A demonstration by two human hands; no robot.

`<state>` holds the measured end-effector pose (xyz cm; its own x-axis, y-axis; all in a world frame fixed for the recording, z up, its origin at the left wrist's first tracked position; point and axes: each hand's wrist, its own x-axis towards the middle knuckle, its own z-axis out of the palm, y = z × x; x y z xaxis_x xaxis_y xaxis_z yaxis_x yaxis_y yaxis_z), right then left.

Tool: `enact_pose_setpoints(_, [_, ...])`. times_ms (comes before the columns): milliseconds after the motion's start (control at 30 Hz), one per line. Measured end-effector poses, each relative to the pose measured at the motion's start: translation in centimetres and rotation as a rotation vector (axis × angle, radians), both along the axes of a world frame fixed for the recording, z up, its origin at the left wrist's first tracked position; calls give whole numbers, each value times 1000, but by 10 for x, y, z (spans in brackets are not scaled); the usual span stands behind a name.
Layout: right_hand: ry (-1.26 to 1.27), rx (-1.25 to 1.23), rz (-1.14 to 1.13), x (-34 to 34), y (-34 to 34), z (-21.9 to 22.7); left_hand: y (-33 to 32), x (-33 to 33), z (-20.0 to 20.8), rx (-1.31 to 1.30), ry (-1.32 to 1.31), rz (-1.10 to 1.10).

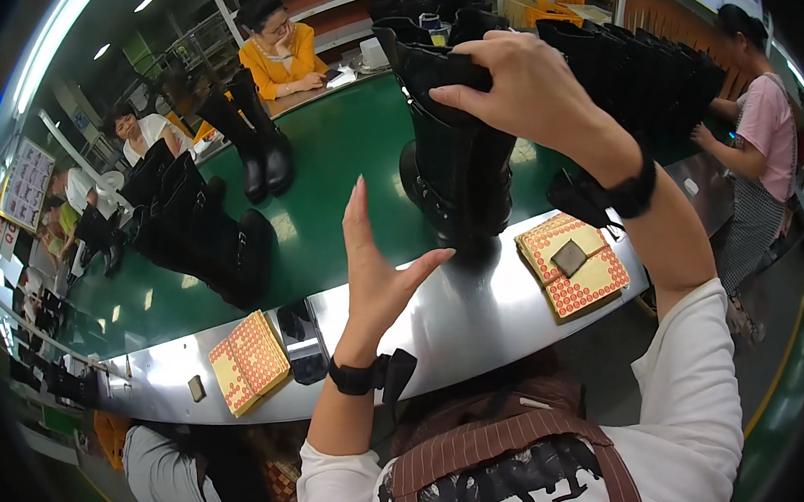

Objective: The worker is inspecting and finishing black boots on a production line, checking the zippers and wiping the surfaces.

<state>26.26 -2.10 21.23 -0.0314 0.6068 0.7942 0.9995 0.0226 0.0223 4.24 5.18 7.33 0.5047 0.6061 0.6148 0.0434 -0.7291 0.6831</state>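
Observation:
My right hand (525, 82) grips the top of the shaft of a black boot (451, 156), thumb on the near side. This tall boot stands upright in a pair on the green table, with a buckled strap near its ankle. My left hand (375, 266) is raised in front of the boots over the metal edge, thumb and fingers apart, holding nothing and not touching them. To its left another pair of black boots (222, 239) leans on the table. Below my right wrist lies a stack of yellow sticker sheets (597, 285) with red round stickers and a small grey block (569, 258) on top.
A second sticker stack (249, 363), a dark phone-like object (305, 349) and another small block (197, 388) lie on the metal edge (444, 331). More black boots (271, 148) stand further back; many line the right. Several people sit or stand around the table.

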Motion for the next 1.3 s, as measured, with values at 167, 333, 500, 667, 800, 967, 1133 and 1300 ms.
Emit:
enact_pose_setpoints(167, [133, -202, 235, -61, -72, -12, -27, 13, -10, -40, 131, -137])
enact_pose_setpoints(333, [167, -99, 281, -48, -85, -28, -33, 3, -25, -38, 152, -145])
enact_pose_setpoints(500, [122, 147, 131, -34, -117, -59, -37, -7, -31, 16, 152, -94])
enact_pose_setpoints(667, [714, 305, 351, -39, -124, -133, -50, -36, -59, -350, 83, 3])
enact_pose_setpoints(800, [1022, -183, 316, -63, -93, -212, -62, -36, -94, -349, 164, 122])
enact_pose_setpoints(967, [1260, -131, 208, -73, -67, -251, -65, -33, -106, -460, -50, 145])
enact_pose_setpoints(1133, [1126, 12, 143, -75, -98, -245, -60, -64, -101, -615, -342, 66])
enact_pose_setpoints(1300, [1045, 2, 127, -77, -133, -241, -68, -60, -112, -671, -411, 8])
